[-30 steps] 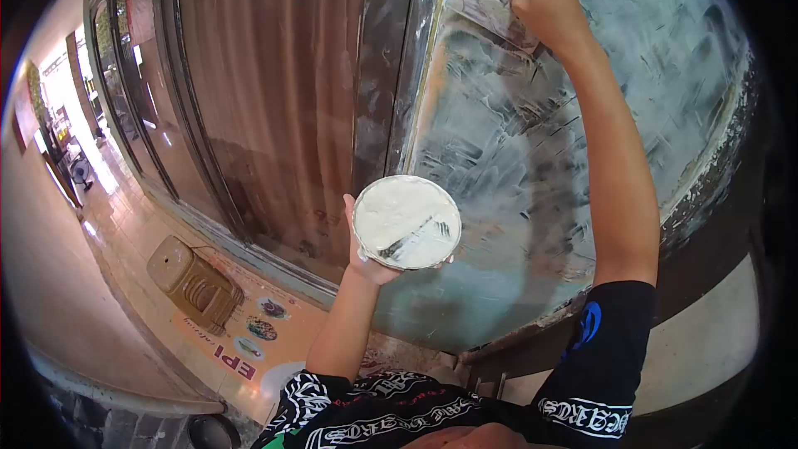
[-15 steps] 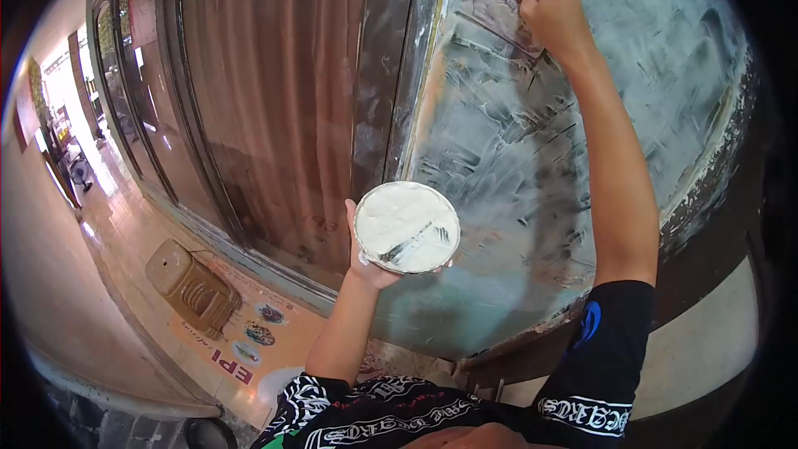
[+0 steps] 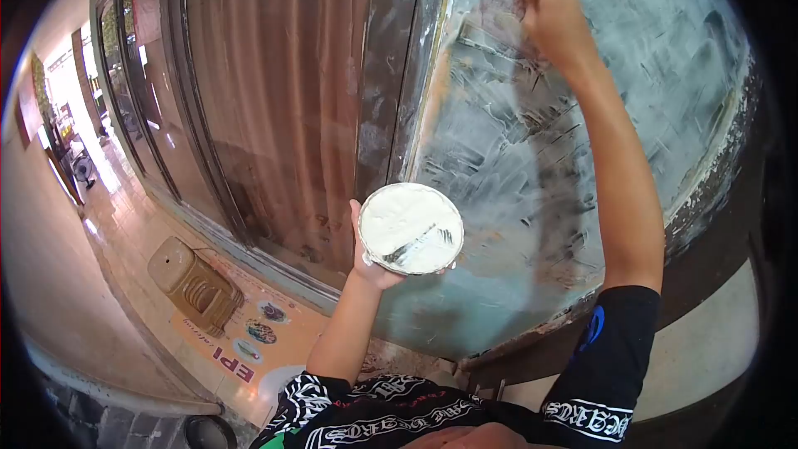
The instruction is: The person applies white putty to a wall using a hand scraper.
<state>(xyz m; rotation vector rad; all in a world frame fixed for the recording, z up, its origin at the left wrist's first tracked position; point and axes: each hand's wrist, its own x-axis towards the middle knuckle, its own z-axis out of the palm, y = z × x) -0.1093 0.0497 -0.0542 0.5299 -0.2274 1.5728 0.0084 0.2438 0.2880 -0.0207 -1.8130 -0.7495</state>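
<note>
A round container of white paste point(image 3: 412, 220) rests in my left hand point(image 3: 374, 270), whose fingers curl round its underside and rim; dark streaks cross the paste. My right hand point(image 3: 555, 15) is raised high against a wall panel point(image 3: 499, 141) smeared with white and grey patches. Its fingers are closed on a flat, thin tool point(image 3: 499, 21) that lies against the panel surface; the tool's outline blends into the smears.
Left of the panel stand a dark frame point(image 3: 387, 66) and glass with a brown curtain point(image 3: 274, 91) behind it. A brown plastic stool point(image 3: 195, 287) lies on a printed orange banner point(image 3: 274, 349) on the floor. A fan point(image 3: 83, 168) stands far left.
My right hand has moved slightly down with the flat tool against the panel. The container in my left hand appears slightly further right.
</note>
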